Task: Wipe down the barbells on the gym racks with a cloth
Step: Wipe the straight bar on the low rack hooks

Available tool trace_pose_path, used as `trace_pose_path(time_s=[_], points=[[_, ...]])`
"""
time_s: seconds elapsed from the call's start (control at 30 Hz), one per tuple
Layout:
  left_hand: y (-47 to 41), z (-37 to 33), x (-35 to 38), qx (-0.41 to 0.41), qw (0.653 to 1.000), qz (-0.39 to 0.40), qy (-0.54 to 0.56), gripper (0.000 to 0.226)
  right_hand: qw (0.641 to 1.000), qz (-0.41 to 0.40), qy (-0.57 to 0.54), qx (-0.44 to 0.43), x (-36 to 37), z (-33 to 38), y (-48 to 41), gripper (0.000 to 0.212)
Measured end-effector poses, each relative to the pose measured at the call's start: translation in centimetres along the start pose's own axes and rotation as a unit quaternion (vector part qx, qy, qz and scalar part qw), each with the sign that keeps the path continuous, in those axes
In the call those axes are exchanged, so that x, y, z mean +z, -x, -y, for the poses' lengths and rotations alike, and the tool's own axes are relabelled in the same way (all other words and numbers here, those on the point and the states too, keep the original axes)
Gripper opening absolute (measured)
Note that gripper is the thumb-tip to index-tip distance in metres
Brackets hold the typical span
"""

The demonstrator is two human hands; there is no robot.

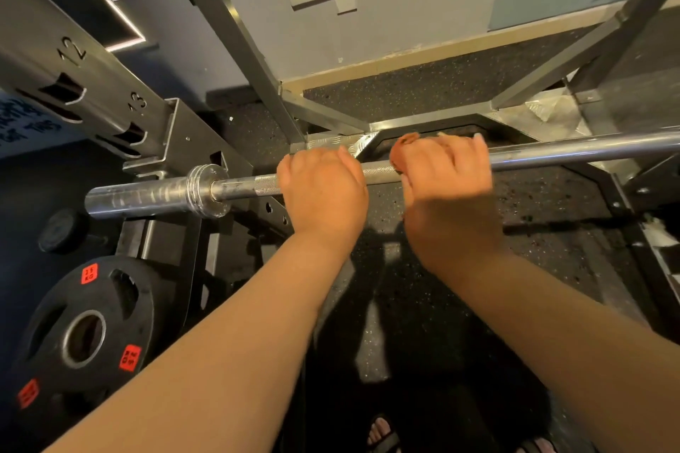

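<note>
Rubber floor [460,305], dark and speckled, is filling the middle of the view. Steel rack [84,85] is running along the 10 o'clock side, its upright showing the numbers 12 and 13 beside hook slots. Barbell [381,173] is lying across the rack from 9 o'clock to 3 o'clock, with its sleeve and collar sticking out at 9 o'clock and the knurled shaft crossing the centre. Black weight plate [44,335] with red 25 KG labels is sitting at 8 o'clock, below the sleeve. Left hand [323,191] is wrapping its fingers over the shaft just right of the collar. Right hand [447,176] is sitting just beside it toward 3 o'clock, slightly blurred, clamping a reddish cloth [404,147] round the shaft. Hands are near each other, not touching. Cloth is peeking out at the thumb side only. Sandalled foot [382,434] is showing at 6 o'clock.
</note>
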State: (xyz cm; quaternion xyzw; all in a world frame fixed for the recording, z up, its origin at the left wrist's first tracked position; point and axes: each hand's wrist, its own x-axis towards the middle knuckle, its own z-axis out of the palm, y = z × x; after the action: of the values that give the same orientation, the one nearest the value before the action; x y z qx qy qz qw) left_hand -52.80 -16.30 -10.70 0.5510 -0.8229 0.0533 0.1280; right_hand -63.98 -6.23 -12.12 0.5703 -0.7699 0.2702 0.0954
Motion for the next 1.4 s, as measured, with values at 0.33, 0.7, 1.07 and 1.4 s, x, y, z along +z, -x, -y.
trace_pose_path(time_s=[0.33, 0.7, 1.07, 1.4], points=[[0.2, -1.1, -0.1, 0.065, 0.998, 0.018, 0.016, 0.053, 0.993, 0.052, 0.048, -0.091, -2.5, -5.2, -0.5, 0.044], [0.8, -1.4, -0.3, 0.063, 0.998, 0.002, -0.018, 0.050, 0.989, 0.095, 0.043, -0.101, -2.8, -4.3, 0.1, 0.038], [0.8, -4.8, -0.7, 0.038, 0.997, 0.064, -0.024, 0.045, 0.999, 0.018, 0.047, 0.007, -2.3, -3.4, 0.5, 0.026], [0.8, -5.9, -0.3, 0.057, 0.998, 0.037, 0.000, 0.048, 0.993, 0.069, 0.055, -0.079, -3.7, -7.9, 0.3, 0.045]])
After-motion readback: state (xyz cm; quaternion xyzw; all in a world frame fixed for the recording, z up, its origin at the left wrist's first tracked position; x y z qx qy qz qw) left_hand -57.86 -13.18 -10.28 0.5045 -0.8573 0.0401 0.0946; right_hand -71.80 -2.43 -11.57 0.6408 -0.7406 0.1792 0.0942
